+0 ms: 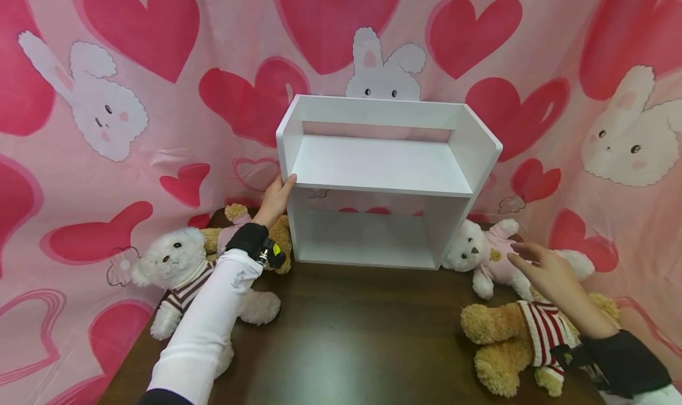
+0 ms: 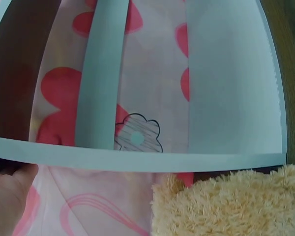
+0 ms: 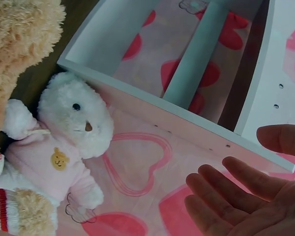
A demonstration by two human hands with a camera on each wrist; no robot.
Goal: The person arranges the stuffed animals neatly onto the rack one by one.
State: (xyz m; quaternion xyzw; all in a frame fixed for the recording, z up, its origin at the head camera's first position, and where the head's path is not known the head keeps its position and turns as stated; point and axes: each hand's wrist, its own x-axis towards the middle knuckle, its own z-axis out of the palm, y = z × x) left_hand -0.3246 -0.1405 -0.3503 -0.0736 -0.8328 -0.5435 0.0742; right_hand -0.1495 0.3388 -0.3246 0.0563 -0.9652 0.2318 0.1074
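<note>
A white two-tier shelf (image 1: pixel 383 163) stands upright at the back of the dark tabletop. My left hand (image 1: pixel 274 202) grips the edge of its left side panel, near the middle board. In the left wrist view, the thumb side of that hand (image 2: pixel 12 199) lies against the panel's outer face, and the other fingers are mostly hidden. My right hand (image 1: pixel 551 283) hangs in the air with spread fingers, right of the shelf and over the teddy bears. Seen from the right wrist, its fingers (image 3: pixel 226 194) hold nothing and are apart from the shelf's right side panel (image 3: pixel 152 105).
By the right side lie a white teddy bear in a pink top (image 1: pixel 492 251) and a tan one in a red-striped top (image 1: pixel 498 325). At left, a white bear in a brown-striped top (image 1: pixel 170 260) lies before a tan bear (image 1: pixel 280 239). Pink heart-and-rabbit cloth (image 1: pixel 224 32) hangs behind.
</note>
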